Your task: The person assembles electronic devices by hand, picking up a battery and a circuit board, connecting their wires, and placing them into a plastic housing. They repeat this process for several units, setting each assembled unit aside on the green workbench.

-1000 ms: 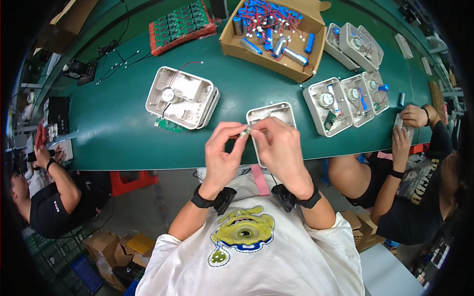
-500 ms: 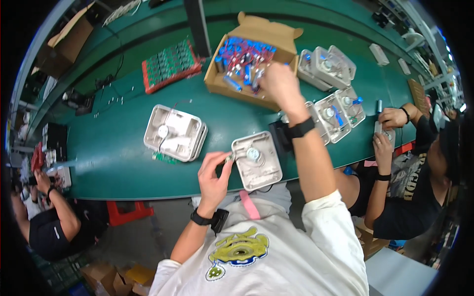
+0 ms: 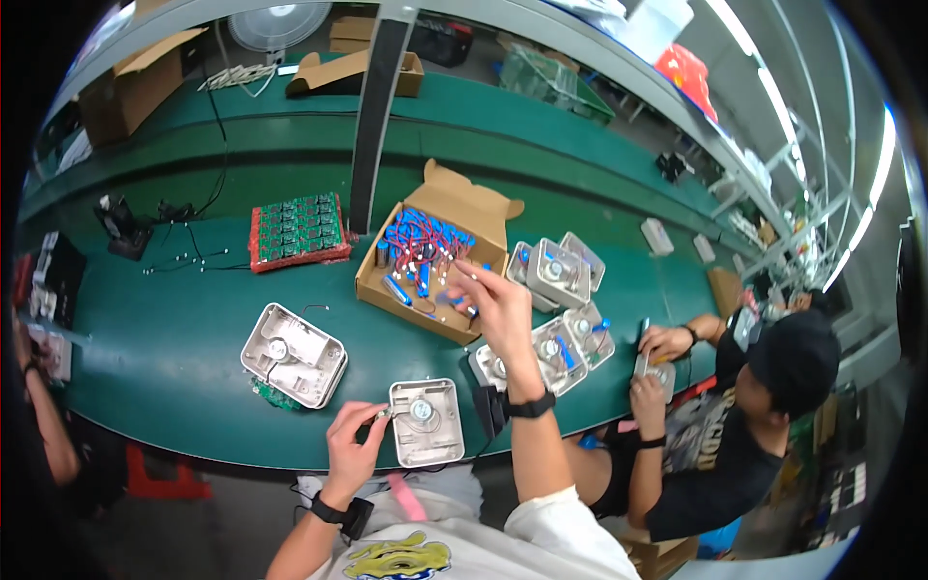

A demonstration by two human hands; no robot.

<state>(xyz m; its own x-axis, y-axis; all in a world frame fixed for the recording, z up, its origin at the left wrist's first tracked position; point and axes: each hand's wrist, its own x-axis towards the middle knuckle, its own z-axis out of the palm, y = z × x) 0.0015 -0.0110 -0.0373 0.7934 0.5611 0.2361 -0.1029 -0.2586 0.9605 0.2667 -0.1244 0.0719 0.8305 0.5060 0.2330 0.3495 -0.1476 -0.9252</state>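
My left hand [image 3: 354, 447] pinches a small pale-green piece [image 3: 384, 414] at the left rim of a white plastic housing [image 3: 404, 450]; its kind is too small to tell. Inside the housing sits a round speaker [image 3: 422, 411] with a thin wire. My right hand [image 3: 498, 311] is over the cardboard box [image 3: 394, 305], thumb and fingers pinched at what looks like a battery's wire lead. A blurred blue shape shows under those fingers. Blue batteries [image 3: 418, 232] with red and black wires fill much of the box.
Stacked white housings [image 3: 333, 365] stand left, above a green circuit board [image 3: 275, 394]. Behind are boards on red wrap [image 3: 300, 232]. More housings [image 3: 561, 275] lie right of the box. A co-worker [image 3: 735, 416] handles a part at right; another person's arm [image 3: 48, 425] shows at left.
My head view has tilted up, showing more of the far bench. My right hand has drawn back from deeper in the box toward its near side. My left hand keeps its pinch beside the housing.
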